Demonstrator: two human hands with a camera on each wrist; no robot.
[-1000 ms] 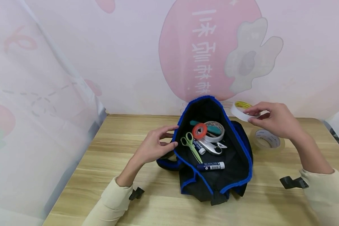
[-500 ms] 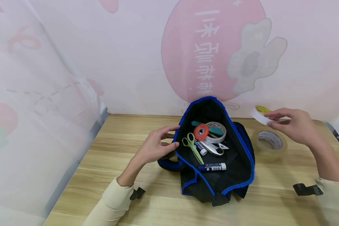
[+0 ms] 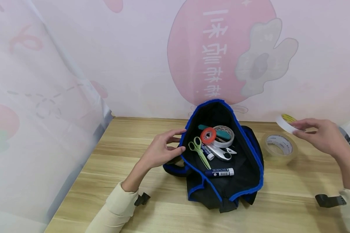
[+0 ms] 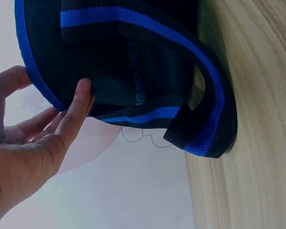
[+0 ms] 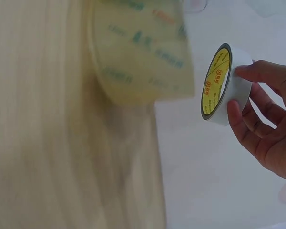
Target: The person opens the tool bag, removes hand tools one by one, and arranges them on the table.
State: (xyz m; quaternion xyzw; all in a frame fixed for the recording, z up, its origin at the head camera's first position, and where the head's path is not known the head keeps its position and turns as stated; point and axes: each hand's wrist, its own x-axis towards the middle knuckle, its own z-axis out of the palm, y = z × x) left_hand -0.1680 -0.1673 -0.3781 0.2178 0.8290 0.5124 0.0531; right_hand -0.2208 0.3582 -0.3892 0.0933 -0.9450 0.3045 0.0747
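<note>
My left hand holds the left rim of a black fabric bag with blue trim, which stands open at the top. In the left wrist view its fingers lie at the blue edge, above a black and blue strap. My right hand grips a white roll of tape by its side, in the air above the table. The right wrist view shows this roll's yellow inner core. Just left of and below the right hand, a wide roll of clear tape rests on the table.
Inside the bag lie green scissors, a glue stick, a red tape roll, a whitish tape roll and a silver cutter. A pale printed cloth hangs behind the wooden table.
My right hand has carried the white tape roll to the right, from beside the bag to beyond the clear tape roll. The left hand stays at the bag's rim.
</note>
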